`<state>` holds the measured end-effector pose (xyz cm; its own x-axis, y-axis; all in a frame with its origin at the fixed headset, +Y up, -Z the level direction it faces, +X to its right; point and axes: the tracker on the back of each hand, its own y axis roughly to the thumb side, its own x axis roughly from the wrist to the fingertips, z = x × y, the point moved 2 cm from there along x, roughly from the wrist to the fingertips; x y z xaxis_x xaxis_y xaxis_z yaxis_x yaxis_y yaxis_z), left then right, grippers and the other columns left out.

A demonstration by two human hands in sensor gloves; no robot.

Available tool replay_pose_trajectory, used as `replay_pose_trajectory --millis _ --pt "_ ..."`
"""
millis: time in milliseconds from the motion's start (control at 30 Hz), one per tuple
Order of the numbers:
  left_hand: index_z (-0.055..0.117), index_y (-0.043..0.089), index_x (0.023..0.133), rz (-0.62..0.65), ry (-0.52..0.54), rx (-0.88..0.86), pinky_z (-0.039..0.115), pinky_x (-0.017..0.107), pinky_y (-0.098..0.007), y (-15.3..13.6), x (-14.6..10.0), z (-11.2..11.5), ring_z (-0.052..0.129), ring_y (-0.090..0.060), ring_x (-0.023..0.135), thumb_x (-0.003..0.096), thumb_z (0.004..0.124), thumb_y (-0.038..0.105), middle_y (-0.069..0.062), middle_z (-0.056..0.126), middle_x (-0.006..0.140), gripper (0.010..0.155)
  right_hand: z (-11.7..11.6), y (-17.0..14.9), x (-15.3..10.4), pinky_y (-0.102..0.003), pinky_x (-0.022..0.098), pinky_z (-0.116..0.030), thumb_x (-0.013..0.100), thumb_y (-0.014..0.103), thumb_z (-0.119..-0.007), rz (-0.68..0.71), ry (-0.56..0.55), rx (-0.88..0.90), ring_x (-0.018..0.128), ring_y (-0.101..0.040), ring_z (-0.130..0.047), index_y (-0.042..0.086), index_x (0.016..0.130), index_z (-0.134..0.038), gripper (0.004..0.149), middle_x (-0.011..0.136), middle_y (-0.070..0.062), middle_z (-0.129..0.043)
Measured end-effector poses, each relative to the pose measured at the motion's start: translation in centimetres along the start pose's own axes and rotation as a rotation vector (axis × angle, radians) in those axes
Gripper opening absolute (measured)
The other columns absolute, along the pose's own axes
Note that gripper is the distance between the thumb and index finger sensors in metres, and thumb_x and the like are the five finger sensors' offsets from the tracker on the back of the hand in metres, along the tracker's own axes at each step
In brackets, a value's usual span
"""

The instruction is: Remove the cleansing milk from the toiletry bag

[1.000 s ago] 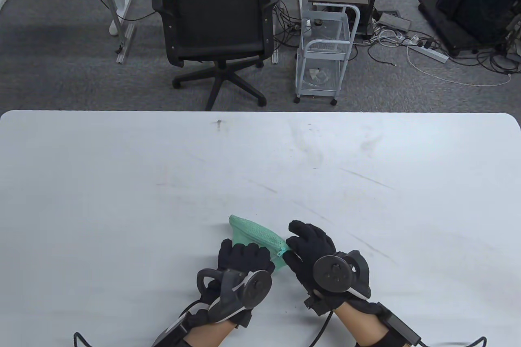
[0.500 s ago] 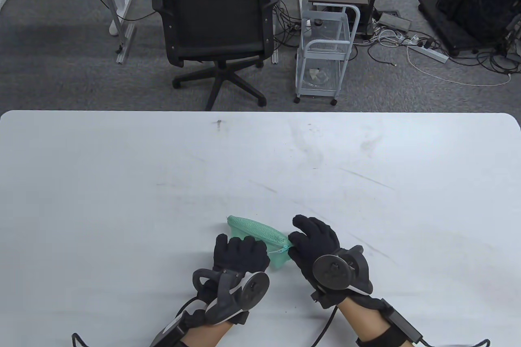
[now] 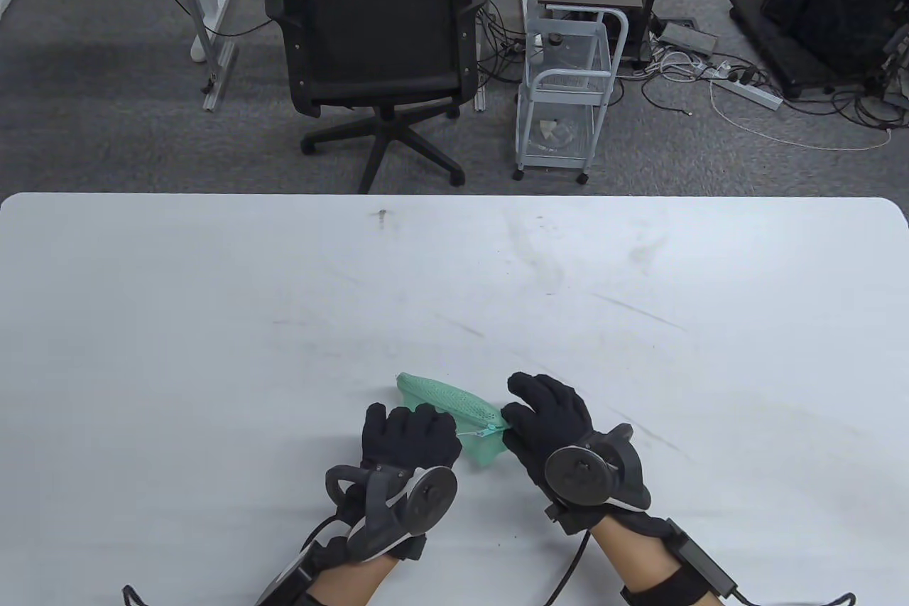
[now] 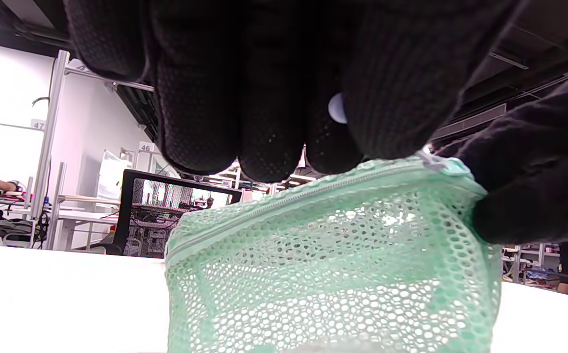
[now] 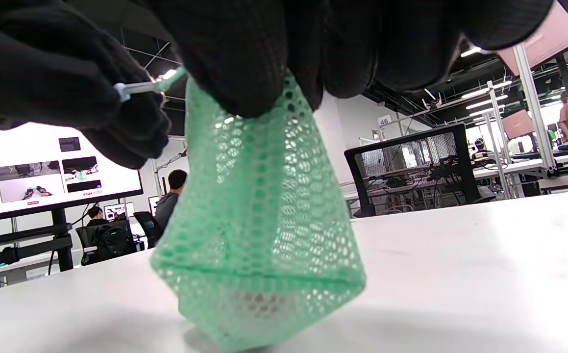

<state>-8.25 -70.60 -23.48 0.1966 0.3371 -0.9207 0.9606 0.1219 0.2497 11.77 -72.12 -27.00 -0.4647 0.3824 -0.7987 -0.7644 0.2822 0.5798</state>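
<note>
- Table view: a small mint-green mesh toiletry bag [image 3: 454,410] stands on the white tabletop [image 3: 213,322] near its near edge, roughly mid-width, between the two black-gloved hands.
- The left hand [image 3: 408,437] sits at the bag's near-left side, fingers curled, with a thin pale zipper pull [image 3: 474,431] running from it toward the bag's right end.
- The right hand [image 3: 547,421] pinches the bag's right end at the zip, its remaining fingers arched over the tabletop.
- Beyond the far edge stand a black mesh office chair [image 3: 376,45] and a white wire trolley [image 3: 568,87] on grey carpet.
- Left wrist view: the left hand's fingers [image 4: 264,98] hang bunched together just over the zip line of the bag [image 4: 333,264]; the right hand's fingers [image 4: 533,162] grip the bag's top right corner.
- The zip looks closed along the length in view. The cleansing milk cannot be made out through the mesh.
- Right wrist view: the right hand's fingers [image 5: 244,54] pinch the top of the bag [image 5: 259,235], which hangs to the tabletop, and the left hand [image 5: 63,78] pinches the pale pull [image 5: 139,87], drawn out leftward.
</note>
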Motion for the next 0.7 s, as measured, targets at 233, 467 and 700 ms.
replay_pose_trajectory --millis 233,467,700 --pt "0.099 0.022 0.081 -0.039 -0.002 0.002 0.066 0.069 -0.065 -1.2 0.3 -0.2 0.102 -0.041 0.078 0.0450 0.096 0.040 -0.007 0.103 0.090 0.040 0.2 -1.3 0.0 -0.075 0.063 -0.060 0.048 0.023 -0.094 0.002 0.016 -0.013 0.089 -0.064 -0.073 0.005 0.081 -0.092 0.038 0.108 -0.028 -0.074" --pt "0.099 0.022 0.081 -0.062 -0.015 0.004 0.066 0.069 -0.065 -1.9 0.6 0.1 0.103 -0.041 0.077 0.0450 0.096 0.041 -0.007 0.103 0.090 0.041 0.5 -1.8 0.1 -0.075 0.063 -0.060 0.049 0.023 -0.094 -0.010 0.016 -0.017 0.090 -0.065 -0.072 0.005 0.083 -0.091 0.039 0.109 -0.028 -0.074" --pt "0.098 0.023 0.081 -0.052 -0.033 0.010 0.066 0.069 -0.065 -1.8 0.7 0.5 0.103 -0.040 0.077 0.0450 0.096 0.041 -0.007 0.103 0.089 0.041 0.1 -1.4 0.1 -0.074 0.063 -0.060 0.050 0.027 -0.092 -0.003 0.034 -0.052 0.089 -0.065 -0.073 0.003 0.090 -0.085 0.048 0.109 -0.029 -0.072"
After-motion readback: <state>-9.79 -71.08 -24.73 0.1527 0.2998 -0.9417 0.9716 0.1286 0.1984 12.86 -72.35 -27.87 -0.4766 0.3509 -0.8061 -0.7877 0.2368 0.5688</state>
